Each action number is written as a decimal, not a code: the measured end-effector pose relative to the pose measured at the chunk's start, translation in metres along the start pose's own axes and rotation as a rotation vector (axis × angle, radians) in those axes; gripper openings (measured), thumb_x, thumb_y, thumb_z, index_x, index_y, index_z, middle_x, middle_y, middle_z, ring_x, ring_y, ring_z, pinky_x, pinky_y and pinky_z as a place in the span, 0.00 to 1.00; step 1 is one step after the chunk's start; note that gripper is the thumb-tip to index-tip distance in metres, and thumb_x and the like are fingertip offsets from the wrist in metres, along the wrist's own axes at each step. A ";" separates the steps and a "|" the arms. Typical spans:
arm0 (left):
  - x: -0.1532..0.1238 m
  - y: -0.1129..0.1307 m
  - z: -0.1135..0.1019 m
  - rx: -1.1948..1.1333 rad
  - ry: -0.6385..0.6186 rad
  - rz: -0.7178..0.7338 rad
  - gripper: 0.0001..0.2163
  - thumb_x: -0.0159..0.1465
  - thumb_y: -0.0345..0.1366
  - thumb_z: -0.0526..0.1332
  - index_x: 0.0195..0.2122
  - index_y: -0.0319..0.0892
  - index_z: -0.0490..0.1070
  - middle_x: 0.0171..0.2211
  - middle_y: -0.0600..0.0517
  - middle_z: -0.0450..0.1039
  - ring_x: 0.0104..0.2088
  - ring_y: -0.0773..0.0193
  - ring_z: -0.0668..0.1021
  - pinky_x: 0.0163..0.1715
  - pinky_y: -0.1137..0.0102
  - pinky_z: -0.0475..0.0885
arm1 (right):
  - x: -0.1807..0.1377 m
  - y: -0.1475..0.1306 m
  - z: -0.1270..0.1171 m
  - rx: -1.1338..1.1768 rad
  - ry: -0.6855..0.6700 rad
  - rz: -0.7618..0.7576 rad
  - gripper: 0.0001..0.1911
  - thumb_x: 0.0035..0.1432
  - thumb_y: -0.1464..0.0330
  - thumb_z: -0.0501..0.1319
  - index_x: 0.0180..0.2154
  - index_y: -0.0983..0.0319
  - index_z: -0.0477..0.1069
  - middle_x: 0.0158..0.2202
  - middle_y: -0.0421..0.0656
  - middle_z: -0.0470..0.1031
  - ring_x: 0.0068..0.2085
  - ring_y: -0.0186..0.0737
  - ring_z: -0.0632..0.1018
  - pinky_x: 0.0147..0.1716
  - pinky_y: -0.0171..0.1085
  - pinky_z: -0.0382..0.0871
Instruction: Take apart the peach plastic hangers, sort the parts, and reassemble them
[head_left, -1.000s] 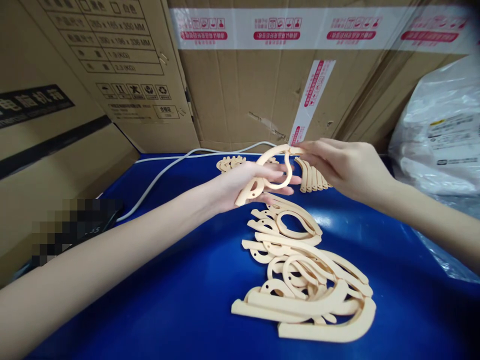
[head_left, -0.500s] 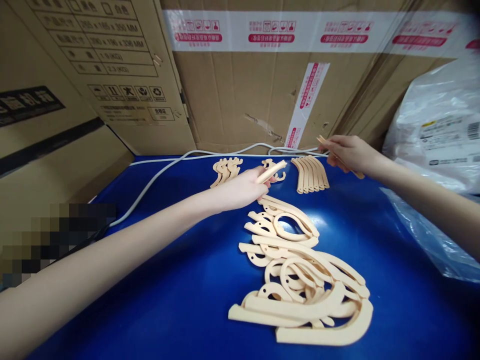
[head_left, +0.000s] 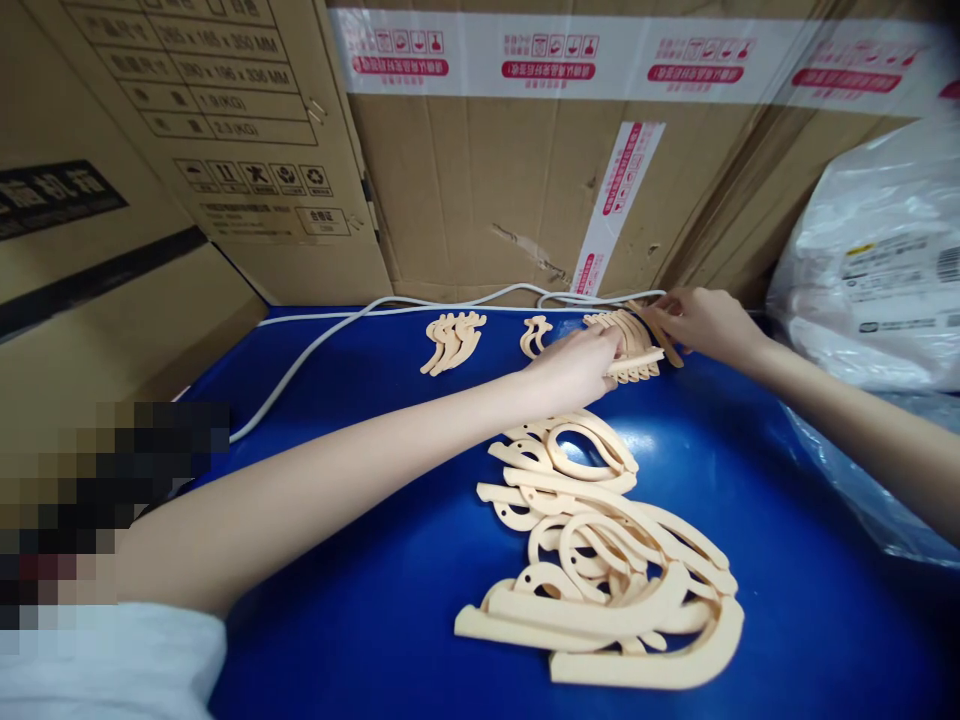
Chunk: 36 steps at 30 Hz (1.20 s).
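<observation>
Left arm reaches diagonally forward; left hand [head_left: 576, 368] has its fingers closed on one cream piece [head_left: 646, 358], above a row of slats [head_left: 631, 330]. Right hand [head_left: 709, 322], palm down: fingers pinch one curved slat [head_left: 667, 340]. At least three hooks [head_left: 454, 340] lie left of the left fingers; one pile of hangers [head_left: 600, 625], count obscured, lies nearer.

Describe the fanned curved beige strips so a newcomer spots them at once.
On the glossy blue tabletop, find the white cable along the back. In front of its right part lies the fanned row of slim, curved beige strips, partly covered by the bare left hand. Unlike the wavy beige pieces farther left, these form one even fan, with the bare right hand at its right edge.
</observation>
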<state>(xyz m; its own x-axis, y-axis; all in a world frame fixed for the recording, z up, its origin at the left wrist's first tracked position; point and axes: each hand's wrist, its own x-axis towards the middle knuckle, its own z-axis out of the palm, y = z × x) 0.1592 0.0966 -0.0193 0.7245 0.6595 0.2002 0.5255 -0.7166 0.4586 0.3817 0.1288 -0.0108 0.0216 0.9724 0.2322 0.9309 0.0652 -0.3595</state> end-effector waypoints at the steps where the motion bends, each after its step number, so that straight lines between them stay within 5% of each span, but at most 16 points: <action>1: 0.001 -0.001 0.003 0.011 -0.003 0.003 0.11 0.61 0.26 0.61 0.45 0.36 0.69 0.49 0.41 0.73 0.47 0.52 0.76 0.45 0.62 0.70 | -0.003 0.000 -0.001 0.001 -0.036 0.015 0.14 0.57 0.57 0.65 0.27 0.59 0.71 0.20 0.42 0.72 0.17 0.33 0.66 0.23 0.36 0.55; 10: -0.001 -0.002 0.011 0.056 -0.021 -0.016 0.12 0.64 0.28 0.59 0.50 0.36 0.67 0.46 0.41 0.75 0.47 0.50 0.77 0.43 0.62 0.71 | -0.017 -0.005 0.006 0.065 -0.235 0.165 0.04 0.60 0.69 0.61 0.37 0.64 0.70 0.32 0.46 0.79 0.22 0.34 0.75 0.17 0.31 0.68; 15: -0.004 -0.008 0.007 0.031 -0.042 0.002 0.13 0.63 0.25 0.60 0.49 0.36 0.66 0.48 0.42 0.75 0.50 0.51 0.76 0.45 0.63 0.70 | -0.032 -0.008 0.004 0.114 -0.261 0.201 0.04 0.61 0.71 0.60 0.37 0.62 0.65 0.26 0.43 0.75 0.19 0.32 0.72 0.15 0.31 0.65; 32: -0.005 -0.016 0.004 -0.041 -0.072 0.036 0.16 0.62 0.23 0.62 0.51 0.36 0.63 0.51 0.41 0.74 0.50 0.54 0.77 0.48 0.63 0.70 | -0.040 0.006 0.009 0.166 -0.233 0.073 0.07 0.57 0.71 0.60 0.37 0.59 0.63 0.25 0.43 0.75 0.24 0.38 0.71 0.26 0.38 0.62; 36: -0.007 -0.012 -0.001 -0.051 -0.044 0.026 0.17 0.62 0.31 0.66 0.50 0.35 0.64 0.51 0.40 0.73 0.51 0.52 0.76 0.49 0.63 0.69 | -0.041 0.007 0.005 0.145 -0.165 0.035 0.08 0.54 0.69 0.62 0.37 0.60 0.64 0.26 0.43 0.75 0.26 0.40 0.72 0.28 0.39 0.61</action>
<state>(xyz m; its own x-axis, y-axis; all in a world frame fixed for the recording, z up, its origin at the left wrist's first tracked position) 0.1473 0.1008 -0.0252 0.7574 0.6292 0.1748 0.4837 -0.7204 0.4971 0.3853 0.0910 -0.0274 -0.0182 0.9973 0.0710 0.8681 0.0511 -0.4938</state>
